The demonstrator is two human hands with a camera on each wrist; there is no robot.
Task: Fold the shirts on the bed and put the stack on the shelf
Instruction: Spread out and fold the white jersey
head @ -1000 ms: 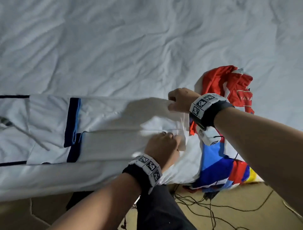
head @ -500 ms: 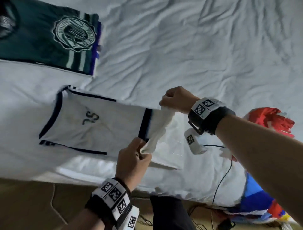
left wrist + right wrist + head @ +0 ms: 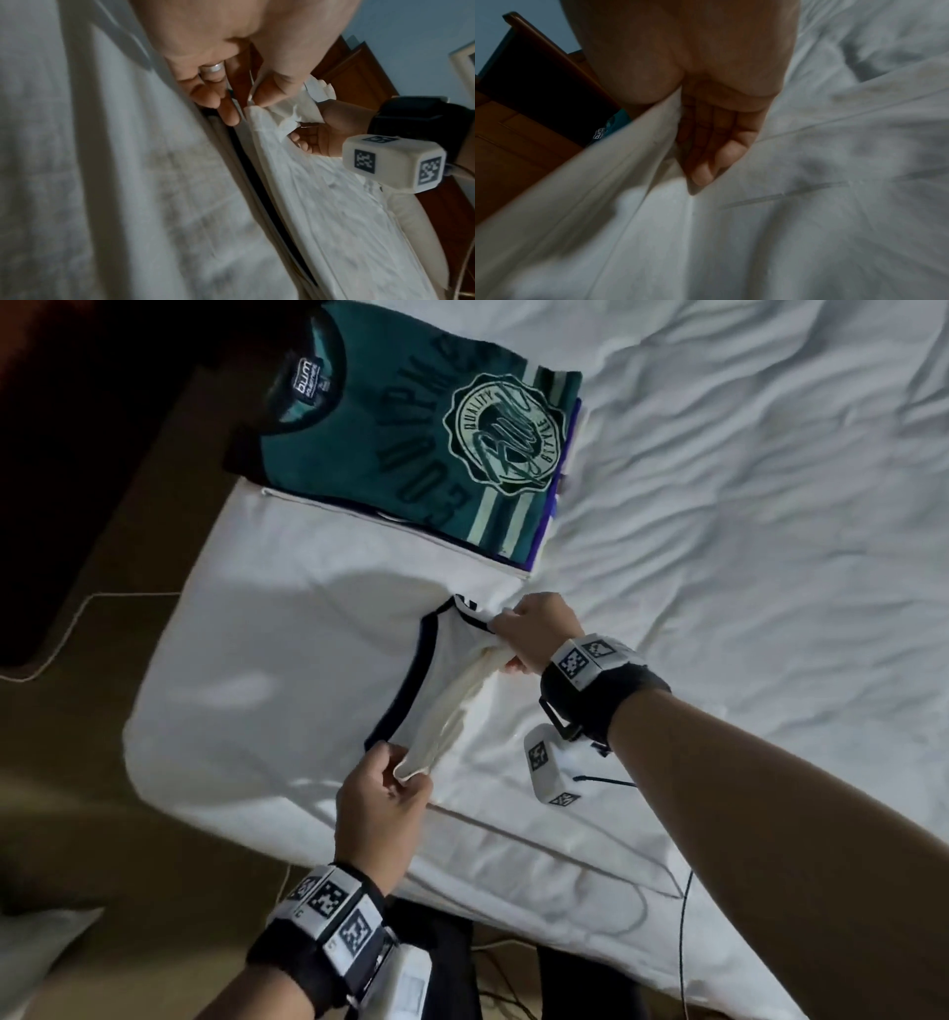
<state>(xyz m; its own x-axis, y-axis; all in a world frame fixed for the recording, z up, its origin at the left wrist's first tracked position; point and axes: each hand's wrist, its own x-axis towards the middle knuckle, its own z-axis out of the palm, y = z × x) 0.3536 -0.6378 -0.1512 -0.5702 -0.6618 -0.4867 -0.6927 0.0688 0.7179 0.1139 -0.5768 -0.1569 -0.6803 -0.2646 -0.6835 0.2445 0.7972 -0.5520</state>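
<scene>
The white shirt (image 3: 441,670) with dark trim is held above the bed (image 3: 719,557), near its corner, bunched along one edge. This edge is pinched at the near end by the left hand (image 3: 380,798), thumb against curled fingers, and gripped at the far end by the right hand (image 3: 534,629), whose fingers are closed over the cloth. A folded green shirt (image 3: 411,444) is lying on top of a stack, just beyond the white one. Cables (image 3: 683,942) are seen hanging at the bed's side.
</scene>
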